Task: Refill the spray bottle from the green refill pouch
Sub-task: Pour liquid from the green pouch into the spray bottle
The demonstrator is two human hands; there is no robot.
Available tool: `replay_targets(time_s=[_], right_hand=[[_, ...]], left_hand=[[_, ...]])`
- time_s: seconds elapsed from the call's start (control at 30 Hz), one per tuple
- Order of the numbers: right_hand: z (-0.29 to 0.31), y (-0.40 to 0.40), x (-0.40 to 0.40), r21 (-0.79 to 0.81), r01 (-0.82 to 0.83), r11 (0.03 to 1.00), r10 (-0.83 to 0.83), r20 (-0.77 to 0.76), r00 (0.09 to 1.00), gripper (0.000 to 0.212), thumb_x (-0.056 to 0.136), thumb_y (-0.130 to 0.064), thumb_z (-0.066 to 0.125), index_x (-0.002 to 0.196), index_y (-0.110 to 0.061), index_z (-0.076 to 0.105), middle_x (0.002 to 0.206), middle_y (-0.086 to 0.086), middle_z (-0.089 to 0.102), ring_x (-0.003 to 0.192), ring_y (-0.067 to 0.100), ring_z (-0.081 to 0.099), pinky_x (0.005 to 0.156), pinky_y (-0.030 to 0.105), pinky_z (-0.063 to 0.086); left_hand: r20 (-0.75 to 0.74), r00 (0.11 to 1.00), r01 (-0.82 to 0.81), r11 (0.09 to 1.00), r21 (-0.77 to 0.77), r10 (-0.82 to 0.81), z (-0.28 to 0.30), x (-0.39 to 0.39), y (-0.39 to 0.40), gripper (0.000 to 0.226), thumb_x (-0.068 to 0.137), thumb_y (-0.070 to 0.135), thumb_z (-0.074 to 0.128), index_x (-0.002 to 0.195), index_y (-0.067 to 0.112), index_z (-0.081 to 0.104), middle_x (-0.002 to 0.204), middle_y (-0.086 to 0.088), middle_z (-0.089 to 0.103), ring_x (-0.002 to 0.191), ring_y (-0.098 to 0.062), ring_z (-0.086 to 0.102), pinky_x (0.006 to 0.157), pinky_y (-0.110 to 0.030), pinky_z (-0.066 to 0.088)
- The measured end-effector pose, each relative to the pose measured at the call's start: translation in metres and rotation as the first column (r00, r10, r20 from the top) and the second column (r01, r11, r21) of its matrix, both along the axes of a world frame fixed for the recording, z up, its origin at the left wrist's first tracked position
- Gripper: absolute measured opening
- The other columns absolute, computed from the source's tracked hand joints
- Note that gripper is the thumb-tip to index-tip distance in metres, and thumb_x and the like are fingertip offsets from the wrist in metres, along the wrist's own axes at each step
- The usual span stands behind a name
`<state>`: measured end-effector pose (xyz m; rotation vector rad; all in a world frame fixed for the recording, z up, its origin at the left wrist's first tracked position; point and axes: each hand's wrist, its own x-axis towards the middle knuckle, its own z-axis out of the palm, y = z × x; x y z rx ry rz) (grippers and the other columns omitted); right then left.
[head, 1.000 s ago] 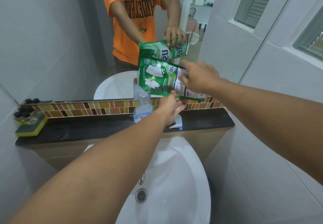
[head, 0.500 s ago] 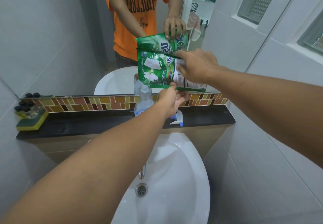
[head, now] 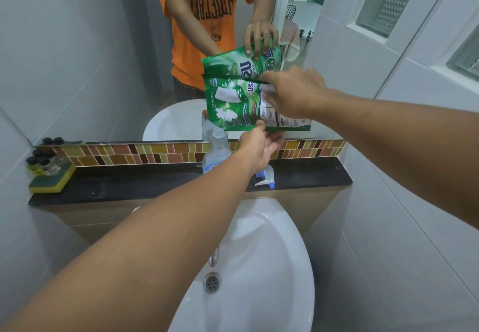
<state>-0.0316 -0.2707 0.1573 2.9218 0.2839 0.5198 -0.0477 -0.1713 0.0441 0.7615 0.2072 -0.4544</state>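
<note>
Sponge (head: 50, 180), yellow with a green top, sits at the left end of the black ledge (head: 129, 184), and a cluster of small black-capped bottles (head: 42, 159) stands on it against the wall. A strip of brown and yellow mosaic tiles (head: 155, 151) runs along the back edge of the ledge, under the mirror (head: 103, 46). Near the middle of the ledge stands the clear spray bottle (head: 216, 147), upright and with its neck uncapped; its lower part is hidden behind the left forearm. Just right of it, the left hand (head: 261, 144) reaches up with its thumb and fingers pinching the bottom edge of the green refill pouch (head: 241, 103). The pouch is held in the air above the ledge, its lower left corner just over the bottle's open neck, whether touching cannot be told. The white and blue trigger sprayer head (head: 267, 179) lies on the ledge near its front edge, below the left wrist. Further right, the right hand (head: 293, 93) clasps the pouch's right side, fingers wrapped around it. The mirror repeats the pouch and a person in an orange shirt. Below the ledge's front edge is the white washbasin (head: 259, 267) with its metal drain (head: 212, 282).
</note>
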Motion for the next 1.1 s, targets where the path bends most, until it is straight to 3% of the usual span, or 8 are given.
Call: replay_targets(time_s=[0.2, 0.47, 0.7, 0.87, 1.0, 1.1], right_hand=[[0.009, 0.0, -0.001, -0.042, -0.024, 0.999, 0.024, 0.01, 1.0, 0.035, 0.101, -0.044, 0.043, 0.134, -0.036, 0.051, 0.104, 0.004, 0.07, 0.084, 0.024, 0.048, 0.074, 0.042, 0.032], [0.015, 0.002, -0.003, -0.056, -0.049, 0.997, 0.049, 0.0, 0.999, 0.032, 0.101, -0.044, 0.044, 0.131, -0.036, 0.051, 0.108, 0.003, 0.07, 0.098, 0.028, 0.059, 0.074, 0.042, 0.031], [0.019, 0.006, -0.002, -0.089, -0.067, 0.994, 0.069, 0.011, 0.998, 0.032, 0.103, -0.044, 0.044, 0.134, -0.037, 0.051, 0.107, 0.002, 0.07, 0.099, 0.028, 0.059, 0.077, 0.041, 0.034], [0.021, 0.01, -0.001, -0.11, -0.096, 0.989, 0.099, 0.026, 0.995, 0.031, 0.103, -0.042, 0.046, 0.132, -0.033, 0.052, 0.11, 0.003, 0.071, 0.1, 0.03, 0.059, 0.077, 0.043, 0.032], [0.025, 0.014, -0.001, -0.152, -0.117, 0.981, 0.125, 0.045, 0.991, 0.022, 0.103, -0.039, 0.048, 0.123, -0.031, 0.055, 0.102, 0.004, 0.069, 0.094, 0.028, 0.056, 0.076, 0.042, 0.031], [0.028, 0.017, -0.002, -0.175, -0.122, 0.977, 0.133, 0.05, 0.99, 0.024, 0.103, -0.038, 0.049, 0.125, -0.03, 0.055, 0.102, 0.005, 0.069, 0.1, 0.029, 0.057, 0.08, 0.045, 0.033]], left_hand=[[0.005, 1.0, -0.016, 1.0, -0.015, 0.016, 0.005, -0.002, -0.004, 0.03, 0.107, 0.022, 0.04, 0.125, 0.0, 0.051, 0.126, -0.023, 0.066, 0.102, -0.031, 0.07, 0.091, -0.045, 0.057], [-0.003, 1.0, -0.019, 0.999, -0.035, 0.019, 0.01, -0.006, -0.003, 0.03, 0.107, 0.022, 0.04, 0.125, 0.0, 0.051, 0.126, -0.024, 0.065, 0.11, -0.032, 0.068, 0.094, -0.046, 0.055], [-0.011, 0.999, -0.042, 0.997, -0.065, 0.042, 0.014, -0.008, -0.003, 0.032, 0.107, 0.022, 0.04, 0.13, 0.0, 0.05, 0.127, -0.023, 0.065, 0.109, -0.032, 0.068, 0.093, -0.045, 0.056], [-0.014, 0.997, -0.08, 0.993, -0.082, 0.079, 0.018, -0.01, 0.0, 0.033, 0.108, 0.021, 0.04, 0.133, 0.001, 0.049, 0.128, -0.024, 0.064, 0.095, -0.029, 0.071, 0.075, -0.039, 0.062], [-0.016, 0.996, -0.091, 0.993, -0.079, 0.09, 0.022, -0.011, -0.001, 0.029, 0.108, 0.018, 0.039, 0.129, 0.004, 0.052, 0.127, -0.024, 0.065, 0.11, -0.035, 0.068, 0.085, -0.043, 0.059], [-0.012, 0.996, -0.093, 0.993, -0.072, 0.093, 0.025, -0.011, -0.001, 0.026, 0.108, 0.016, 0.039, 0.127, 0.006, 0.054, 0.126, -0.024, 0.066, 0.11, -0.034, 0.067, 0.084, -0.043, 0.059]])
